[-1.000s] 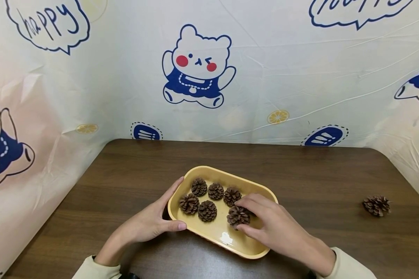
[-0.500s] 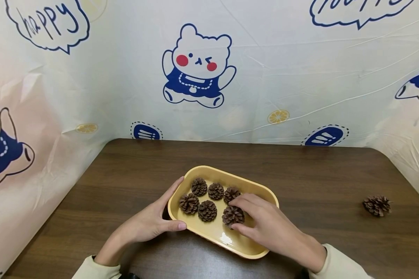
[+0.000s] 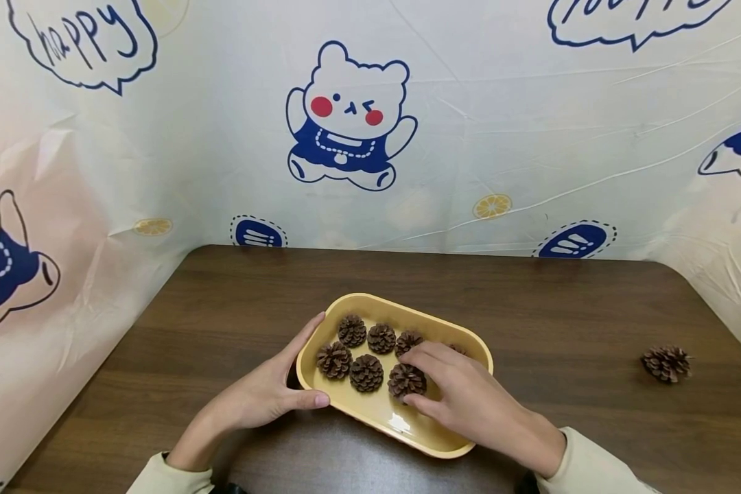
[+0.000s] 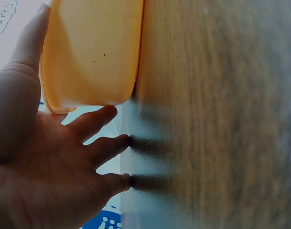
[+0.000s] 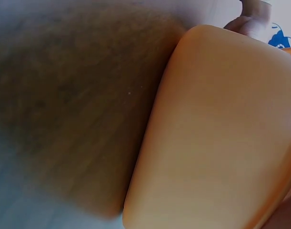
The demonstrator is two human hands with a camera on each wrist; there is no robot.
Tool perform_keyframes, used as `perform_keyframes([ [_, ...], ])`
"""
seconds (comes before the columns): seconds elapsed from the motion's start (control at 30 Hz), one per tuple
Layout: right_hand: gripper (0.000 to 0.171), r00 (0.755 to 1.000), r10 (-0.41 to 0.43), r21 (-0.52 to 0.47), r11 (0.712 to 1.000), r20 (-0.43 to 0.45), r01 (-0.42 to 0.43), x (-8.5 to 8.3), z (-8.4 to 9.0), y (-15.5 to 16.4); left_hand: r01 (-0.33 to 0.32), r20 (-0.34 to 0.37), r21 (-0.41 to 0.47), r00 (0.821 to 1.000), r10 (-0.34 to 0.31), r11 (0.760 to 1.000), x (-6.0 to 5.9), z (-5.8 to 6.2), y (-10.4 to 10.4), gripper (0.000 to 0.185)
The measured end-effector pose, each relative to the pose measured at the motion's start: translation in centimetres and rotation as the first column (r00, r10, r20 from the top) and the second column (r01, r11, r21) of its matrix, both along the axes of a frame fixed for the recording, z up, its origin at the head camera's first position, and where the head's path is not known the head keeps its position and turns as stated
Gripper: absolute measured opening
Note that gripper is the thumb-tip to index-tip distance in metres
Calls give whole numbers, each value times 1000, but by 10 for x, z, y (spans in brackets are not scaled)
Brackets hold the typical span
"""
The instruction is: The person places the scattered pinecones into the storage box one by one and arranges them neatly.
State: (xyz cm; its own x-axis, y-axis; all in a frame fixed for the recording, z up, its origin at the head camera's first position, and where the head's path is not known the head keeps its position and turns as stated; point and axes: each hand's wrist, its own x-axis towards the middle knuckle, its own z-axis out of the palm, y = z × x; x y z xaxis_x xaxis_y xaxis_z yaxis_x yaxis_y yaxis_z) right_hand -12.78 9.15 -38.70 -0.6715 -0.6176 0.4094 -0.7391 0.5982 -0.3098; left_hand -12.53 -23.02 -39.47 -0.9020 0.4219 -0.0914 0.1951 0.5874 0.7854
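My left hand holds the left end of a yellow rectangular tray, its thumb at the near rim. In the left wrist view the left hand has fingers spread beside the tray's outer wall, fingertips down at the table. My right hand reaches over the tray's right end and grips a brown pine cone between thumb and fingers. Several other pine cones lie in the tray, one partly hidden behind the right hand. In the right wrist view the tray's wall hides most of that hand.
One loose pine cone lies on the dark wooden table at the right. Behind and at both sides of the table hangs a pale printed sheet with cartoon bears.
My right hand has moved left inside the tray with the pine cone, uncovering part of another cone behind it. The left hand and the tray have stayed put.
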Motion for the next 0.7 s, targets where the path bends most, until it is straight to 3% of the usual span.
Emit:
perform_keyframes([
  [0.4,44,999,-29,89,996,42,25,1,0,-4,-5,-1,0,1000,5,1000,0,0,1,111],
  [0.7,42,1000,-19,152,988,23,16,1,-2,-6,-14,9,1,1000,14,1000,1,1,0,112],
])
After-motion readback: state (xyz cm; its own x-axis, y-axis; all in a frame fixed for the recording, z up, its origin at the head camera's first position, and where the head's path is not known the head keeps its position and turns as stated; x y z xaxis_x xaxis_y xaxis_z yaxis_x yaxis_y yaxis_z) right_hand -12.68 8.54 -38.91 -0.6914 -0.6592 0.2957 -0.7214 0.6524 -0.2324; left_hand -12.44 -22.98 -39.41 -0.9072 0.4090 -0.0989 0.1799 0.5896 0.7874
